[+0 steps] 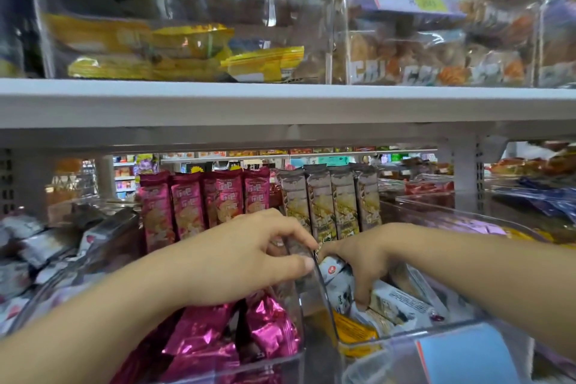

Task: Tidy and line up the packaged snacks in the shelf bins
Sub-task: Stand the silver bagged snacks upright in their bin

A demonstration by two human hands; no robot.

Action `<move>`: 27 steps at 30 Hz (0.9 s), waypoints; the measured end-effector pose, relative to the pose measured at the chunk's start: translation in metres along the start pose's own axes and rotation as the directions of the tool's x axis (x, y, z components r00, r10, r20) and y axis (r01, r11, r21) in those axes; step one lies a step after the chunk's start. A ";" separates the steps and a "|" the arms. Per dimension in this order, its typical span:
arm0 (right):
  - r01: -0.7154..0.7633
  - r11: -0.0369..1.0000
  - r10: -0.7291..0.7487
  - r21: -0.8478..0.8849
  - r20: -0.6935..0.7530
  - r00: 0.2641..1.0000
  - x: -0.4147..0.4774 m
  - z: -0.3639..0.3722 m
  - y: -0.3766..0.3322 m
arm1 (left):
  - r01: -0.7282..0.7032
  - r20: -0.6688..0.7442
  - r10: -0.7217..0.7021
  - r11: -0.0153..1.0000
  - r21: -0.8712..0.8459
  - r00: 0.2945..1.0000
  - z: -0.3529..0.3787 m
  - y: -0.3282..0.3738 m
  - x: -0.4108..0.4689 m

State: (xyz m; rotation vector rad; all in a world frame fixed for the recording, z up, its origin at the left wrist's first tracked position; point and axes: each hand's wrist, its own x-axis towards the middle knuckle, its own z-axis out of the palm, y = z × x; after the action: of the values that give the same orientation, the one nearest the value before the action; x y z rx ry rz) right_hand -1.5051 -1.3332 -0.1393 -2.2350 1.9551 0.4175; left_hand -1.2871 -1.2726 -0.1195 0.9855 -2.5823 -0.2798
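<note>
Two clear plastic bins stand side by side on the lower shelf. The left bin (294, 362) holds pink snack packets (218, 340), with more pink packets (190, 206) upright at its back. The right bin (389, 347) holds grey-and-white packets (392, 302), with a row of grey packets (330, 199) upright behind. My left hand (246, 259) reaches over the left bin and pinches the top edge of the wall between the bins. My right hand (364, 259) is inside the right bin, fingers curled on a grey-and-white packet (335, 271).
A white shelf board (280, 103) runs overhead, carrying bins of yellow packets (187, 53) and bagged snacks (436, 50). A bin of white-and-dark packets (37, 252) is on the left, another clear bin (486, 221) on the right. A blue label (467, 355) fronts the right bin.
</note>
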 end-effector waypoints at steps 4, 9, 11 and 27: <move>0.031 0.988 -0.031 0.149 -0.005 1.000 0.002 0.001 0.003 | 0.004 -0.006 -0.004 1.000 -0.004 1.000 0.001 -0.001 0.000; 0.053 0.944 -0.053 0.325 -0.009 0.999 0.000 0.004 0.005 | -0.001 -0.010 0.001 1.000 -0.002 1.000 0.001 -0.001 0.001; 0.084 0.952 -0.070 0.293 -0.058 0.996 -0.005 0.004 0.005 | 0.002 -0.006 -0.002 1.000 -0.009 1.000 0.001 -0.002 0.001; 0.287 0.949 -0.213 0.128 -0.411 0.886 -0.048 -0.002 0.000 | -0.004 -0.003 0.004 1.000 0.012 1.000 0.000 0.000 0.001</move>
State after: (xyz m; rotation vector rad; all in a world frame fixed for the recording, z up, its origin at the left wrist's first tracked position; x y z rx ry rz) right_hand -1.5099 -1.2885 -0.1232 -2.5464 1.7298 -0.2612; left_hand -1.2876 -1.2731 -0.1196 0.9839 -2.5863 -0.2614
